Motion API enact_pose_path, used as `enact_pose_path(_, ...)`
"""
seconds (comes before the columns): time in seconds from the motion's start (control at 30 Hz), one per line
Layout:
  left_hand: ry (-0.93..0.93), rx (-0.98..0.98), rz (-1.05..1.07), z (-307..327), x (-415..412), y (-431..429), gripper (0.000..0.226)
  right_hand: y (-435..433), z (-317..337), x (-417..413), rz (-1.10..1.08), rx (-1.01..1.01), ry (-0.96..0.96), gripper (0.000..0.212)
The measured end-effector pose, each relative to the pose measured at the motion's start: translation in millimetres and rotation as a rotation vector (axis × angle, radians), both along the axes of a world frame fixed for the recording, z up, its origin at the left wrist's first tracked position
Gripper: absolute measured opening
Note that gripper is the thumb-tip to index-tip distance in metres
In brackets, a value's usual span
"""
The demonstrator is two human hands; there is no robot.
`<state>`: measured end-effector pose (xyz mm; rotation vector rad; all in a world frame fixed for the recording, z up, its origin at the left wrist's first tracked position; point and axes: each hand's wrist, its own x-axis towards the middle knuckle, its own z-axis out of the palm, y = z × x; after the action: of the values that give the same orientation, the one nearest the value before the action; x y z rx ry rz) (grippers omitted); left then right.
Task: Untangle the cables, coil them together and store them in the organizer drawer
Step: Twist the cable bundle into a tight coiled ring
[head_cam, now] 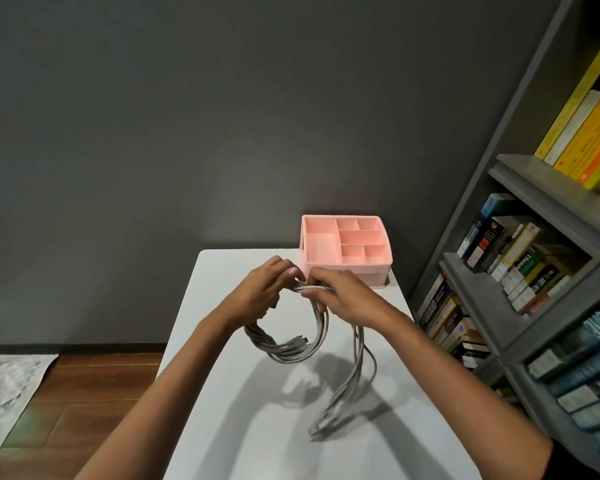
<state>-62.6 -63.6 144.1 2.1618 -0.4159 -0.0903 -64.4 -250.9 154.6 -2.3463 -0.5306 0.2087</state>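
Slack is the thing to manage here: the cables (pixel 291 344) are a grey bundle of several thin cords, held up over the white table (pixel 222 393). One loop hangs under my hands and a long tail drops from my right side until its ends rest on the tabletop. My left hand (pixel 260 289) has its fingers curled round the top of the loop. My right hand (pixel 343 296), just beside it, pinches the same strands where the tail leaves. They look light and limp, springy enough to uncoil if I loosen, so I would hold where the strands cross and feed the tail round. The pink organizer (pixel 347 265) stands at the far right corner, and its drawer (pixel 361 277) looks closed.
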Motion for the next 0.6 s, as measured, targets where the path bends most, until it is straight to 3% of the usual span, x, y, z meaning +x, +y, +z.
enact_pose_path(0.07, -0.103, 0.022, -0.078, 3.2, -0.5, 3.3, 0.016, -3.3, 2.8, 3.1, 0.011, 0.08, 0.055, 0.024)
enact_pose_path(0.2, -0.333, 0.211, -0.127, 6.9, 5.3, 7.0, 0.027, -6.2, 7.8, 5.8, 0.07, 0.22, 0.221, 0.027)
enact_pose_path(0.37, -0.406, 0.32, -0.118, 16.7, 8.8, 6.6, 0.023, -8.3, 6.4, 10.6, 0.07, 0.335, 0.341, 0.032)
enact_pose_path(0.5, -0.407, 0.415, -0.103, 13.3, 12.6, 9.8, 0.023, -3.8, 2.6, 9.8, -0.048, 0.174, 0.192, 0.025)
enact_pose_path(0.6, -0.37, 0.454, -0.117, 14.0, 15.9, 12.0, 0.022, 0.3, -6.2, 7.5, -0.084, 0.183, 0.077, 0.023)
